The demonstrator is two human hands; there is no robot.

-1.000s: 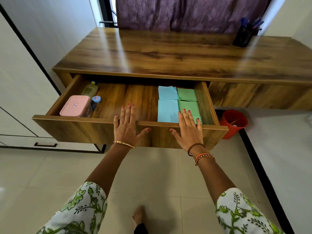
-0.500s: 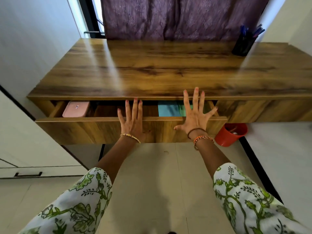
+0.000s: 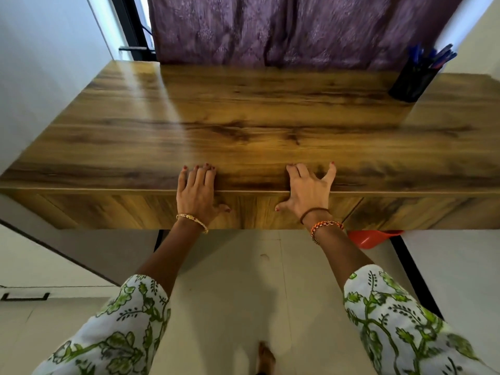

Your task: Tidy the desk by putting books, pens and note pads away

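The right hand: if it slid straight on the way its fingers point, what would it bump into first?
Probably nothing soon. The right hand points across the bare desk top toward the purple curtain. The black pen holder stands well off to the right of that line, though depth is hard to judge.

Glossy wood-grain desk (image 3: pixel 243 125); crinkled purple cloth curtain (image 3: pixel 284 28).

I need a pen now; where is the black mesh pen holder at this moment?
In the head view, the black mesh pen holder stands on the wooden desk top, at its far right corner, beside the purple curtain.
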